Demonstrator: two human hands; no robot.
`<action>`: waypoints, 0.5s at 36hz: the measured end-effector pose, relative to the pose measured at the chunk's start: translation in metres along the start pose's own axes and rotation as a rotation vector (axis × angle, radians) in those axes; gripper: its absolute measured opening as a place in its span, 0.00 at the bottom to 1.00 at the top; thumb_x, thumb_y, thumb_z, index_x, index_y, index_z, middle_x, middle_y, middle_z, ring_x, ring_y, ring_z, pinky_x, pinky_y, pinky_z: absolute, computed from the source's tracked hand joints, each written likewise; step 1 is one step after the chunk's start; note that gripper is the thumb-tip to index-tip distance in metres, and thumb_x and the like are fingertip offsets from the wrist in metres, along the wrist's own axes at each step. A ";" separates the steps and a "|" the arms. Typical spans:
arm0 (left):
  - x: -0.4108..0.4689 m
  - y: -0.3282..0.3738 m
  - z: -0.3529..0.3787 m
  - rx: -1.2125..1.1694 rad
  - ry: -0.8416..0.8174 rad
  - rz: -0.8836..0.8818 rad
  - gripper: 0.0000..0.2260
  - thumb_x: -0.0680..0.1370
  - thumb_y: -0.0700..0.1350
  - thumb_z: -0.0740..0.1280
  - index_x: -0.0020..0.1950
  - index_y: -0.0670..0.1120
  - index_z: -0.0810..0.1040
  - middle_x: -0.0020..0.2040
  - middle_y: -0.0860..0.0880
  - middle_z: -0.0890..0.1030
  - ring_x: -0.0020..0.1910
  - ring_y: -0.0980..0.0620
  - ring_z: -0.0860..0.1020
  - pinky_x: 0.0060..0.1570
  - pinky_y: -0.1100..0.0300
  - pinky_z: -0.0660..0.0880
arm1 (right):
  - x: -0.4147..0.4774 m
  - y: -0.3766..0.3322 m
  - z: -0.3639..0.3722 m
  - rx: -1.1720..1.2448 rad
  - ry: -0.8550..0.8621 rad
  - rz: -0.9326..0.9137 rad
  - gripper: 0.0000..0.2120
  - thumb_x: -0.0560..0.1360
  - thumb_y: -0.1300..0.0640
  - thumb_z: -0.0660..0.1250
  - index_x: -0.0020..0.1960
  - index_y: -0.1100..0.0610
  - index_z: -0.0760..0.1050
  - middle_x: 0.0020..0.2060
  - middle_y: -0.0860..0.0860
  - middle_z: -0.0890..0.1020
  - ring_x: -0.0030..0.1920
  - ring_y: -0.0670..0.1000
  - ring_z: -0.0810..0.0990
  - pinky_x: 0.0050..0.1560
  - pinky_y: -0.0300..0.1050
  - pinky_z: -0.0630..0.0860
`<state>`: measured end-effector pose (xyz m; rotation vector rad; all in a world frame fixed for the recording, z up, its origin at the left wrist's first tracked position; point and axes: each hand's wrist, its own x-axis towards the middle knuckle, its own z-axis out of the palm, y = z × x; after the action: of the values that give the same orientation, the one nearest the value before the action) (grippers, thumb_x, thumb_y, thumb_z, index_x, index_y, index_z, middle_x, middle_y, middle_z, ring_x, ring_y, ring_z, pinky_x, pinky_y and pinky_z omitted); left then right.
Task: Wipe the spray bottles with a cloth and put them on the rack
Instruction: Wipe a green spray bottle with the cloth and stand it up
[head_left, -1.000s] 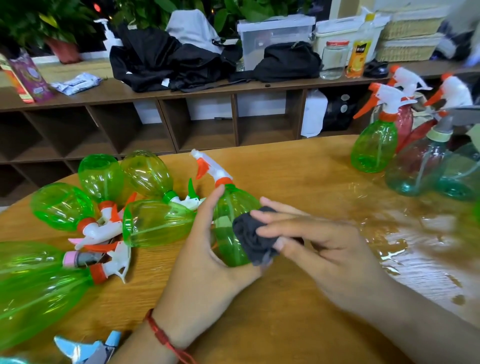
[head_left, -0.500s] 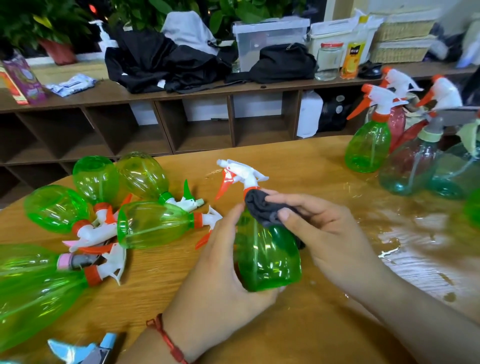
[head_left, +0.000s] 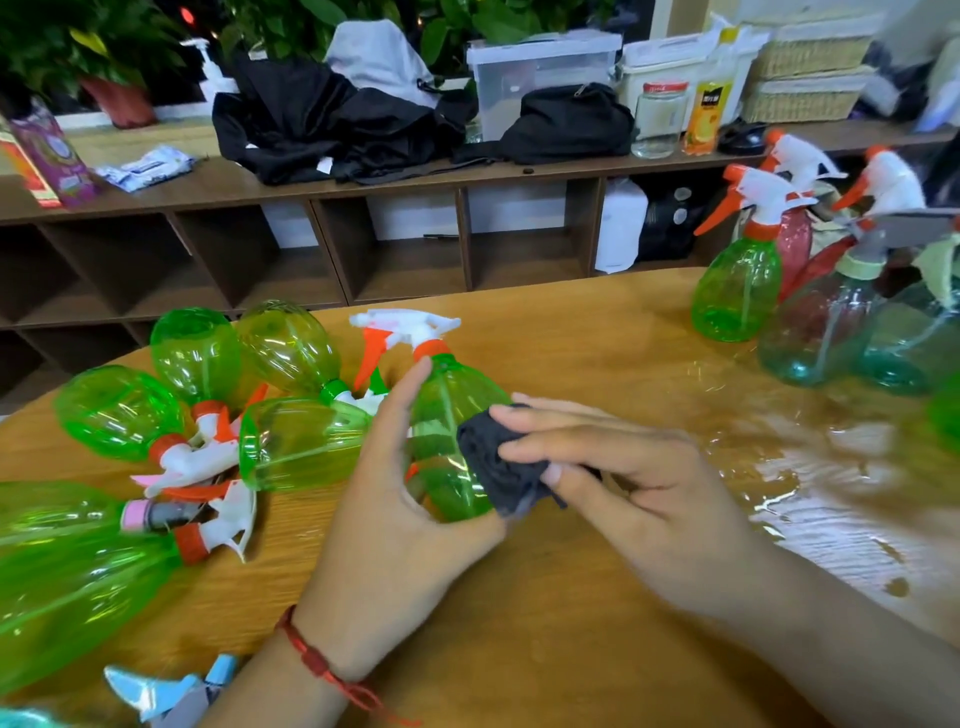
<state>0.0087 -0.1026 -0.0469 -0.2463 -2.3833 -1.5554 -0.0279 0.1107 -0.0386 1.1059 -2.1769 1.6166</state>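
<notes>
My left hand (head_left: 395, 514) grips a green spray bottle (head_left: 447, 410) with a white and orange trigger head, held upright over the wooden table (head_left: 597, 649). My right hand (head_left: 639, 483) presses a crumpled dark grey cloth (head_left: 498, 467) against the bottle's right side. Several more green spray bottles (head_left: 291, 441) lie on their sides in a heap at the left. Upright spray bottles (head_left: 737, 291), green, red and teal, stand in a group at the right.
A low brown cubby shelf (head_left: 395, 260) runs behind the table, with black bags, a clear box, a jar and baskets on top. The table surface gleams with wet patches (head_left: 810, 493) at the right. A blue trigger head (head_left: 171, 691) lies at the near left edge.
The cloth has slid from the bottle's neck down to the lower right of its body. The bottle has turned in my left hand, its trigger head now pointing left.
</notes>
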 end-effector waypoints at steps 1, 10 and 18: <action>-0.001 -0.001 0.002 -0.002 -0.011 0.012 0.53 0.64 0.49 0.88 0.82 0.64 0.63 0.75 0.56 0.76 0.74 0.54 0.76 0.71 0.53 0.76 | 0.001 0.001 -0.001 0.045 0.012 0.038 0.14 0.81 0.67 0.67 0.63 0.55 0.84 0.68 0.46 0.83 0.73 0.49 0.78 0.74 0.49 0.73; -0.015 0.010 0.018 -0.177 -0.255 0.068 0.53 0.66 0.48 0.87 0.84 0.62 0.61 0.80 0.60 0.71 0.77 0.50 0.74 0.72 0.43 0.75 | 0.015 0.005 -0.010 0.498 0.188 0.294 0.14 0.80 0.54 0.66 0.61 0.55 0.85 0.63 0.52 0.86 0.66 0.53 0.83 0.68 0.50 0.78; -0.009 0.004 0.018 0.203 -0.152 0.163 0.52 0.66 0.62 0.83 0.84 0.58 0.60 0.78 0.66 0.66 0.79 0.60 0.66 0.75 0.67 0.64 | 0.010 0.005 -0.006 0.508 0.187 0.331 0.12 0.82 0.66 0.62 0.61 0.62 0.82 0.62 0.52 0.86 0.46 0.39 0.85 0.37 0.24 0.75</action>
<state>0.0159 -0.0841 -0.0532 -0.5170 -2.5414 -1.2525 -0.0397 0.1121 -0.0343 0.6738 -1.9536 2.4033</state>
